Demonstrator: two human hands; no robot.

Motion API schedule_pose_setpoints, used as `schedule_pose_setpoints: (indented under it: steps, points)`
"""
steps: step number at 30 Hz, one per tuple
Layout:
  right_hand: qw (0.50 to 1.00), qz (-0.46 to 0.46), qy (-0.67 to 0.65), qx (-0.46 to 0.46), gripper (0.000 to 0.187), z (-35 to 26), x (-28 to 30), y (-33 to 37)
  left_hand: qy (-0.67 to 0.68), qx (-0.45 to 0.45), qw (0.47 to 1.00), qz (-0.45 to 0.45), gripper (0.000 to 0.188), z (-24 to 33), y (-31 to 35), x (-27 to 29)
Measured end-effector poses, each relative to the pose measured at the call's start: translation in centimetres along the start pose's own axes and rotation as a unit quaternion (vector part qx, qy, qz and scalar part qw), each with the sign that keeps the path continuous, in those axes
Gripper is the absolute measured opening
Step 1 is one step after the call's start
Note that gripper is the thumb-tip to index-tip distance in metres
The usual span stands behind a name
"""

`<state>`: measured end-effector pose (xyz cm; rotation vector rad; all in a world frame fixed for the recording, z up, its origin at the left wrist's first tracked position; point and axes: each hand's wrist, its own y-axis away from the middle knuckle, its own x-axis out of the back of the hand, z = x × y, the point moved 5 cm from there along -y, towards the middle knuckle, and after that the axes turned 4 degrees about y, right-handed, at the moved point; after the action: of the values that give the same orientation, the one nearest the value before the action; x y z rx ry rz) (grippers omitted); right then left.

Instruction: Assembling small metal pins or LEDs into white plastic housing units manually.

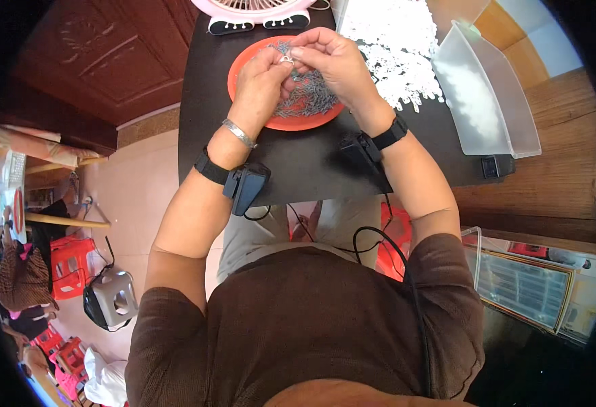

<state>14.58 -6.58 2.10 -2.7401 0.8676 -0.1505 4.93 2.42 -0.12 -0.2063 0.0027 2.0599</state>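
Observation:
Over a round orange-red tray (288, 123) my two hands meet, fingertips close together. My left hand (261, 78) is closed in a pinch on a small white plastic piece (286, 60). Beside it, my right hand (335, 64) has thumb and fingers pressed together at the same spot; whatever is between them is too small to name. Beneath the hands, the tray holds a heap of small grey parts (315, 95), partly hidden by my fingers. A large pile of small white plastic pieces (400, 68) spreads on the dark table to the right of my right hand.
A pink fan (254, 10) stands at the table's far edge. Right of the white pile is a clear plastic bin (488, 102); a small black device (490, 167) lies near the table's (298, 169) right corner. Cables run down past my lap. Stools (111, 298) and other people are at far left.

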Motion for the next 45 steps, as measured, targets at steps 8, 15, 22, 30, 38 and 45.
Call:
schedule_pose_setpoints:
  steps: [8,15,22,30,38,45]
  points:
    - [0.866,-0.135,0.463,0.132,0.017,0.1,-1.8,1.6,0.054,-0.021,0.995,0.081,0.014,0.8,-0.5,2.1]
    - [0.834,-0.135,0.507,0.169,0.014,1.6,-1.9,1.7,0.053,-0.017,0.996,0.07,0.013,0.7,-0.3,1.7]
    - [0.809,-0.155,0.535,0.188,0.012,0.5,-2.5,2.2,0.06,-0.01,0.996,0.071,0.012,0.5,-0.4,1.9]
    - [0.894,-0.049,0.436,0.092,0.018,-0.6,-0.9,1.1,0.055,-0.004,0.997,0.047,0.012,0.7,0.0,1.2]
    - [0.979,-0.007,0.199,0.035,0.026,0.0,1.1,0.1,0.055,0.008,0.998,-0.011,0.015,0.8,0.6,-0.3]
    - [0.988,-0.054,0.14,0.033,0.016,-1.3,0.0,0.6,0.037,-0.008,0.999,-0.006,0.013,0.3,0.3,-0.1]
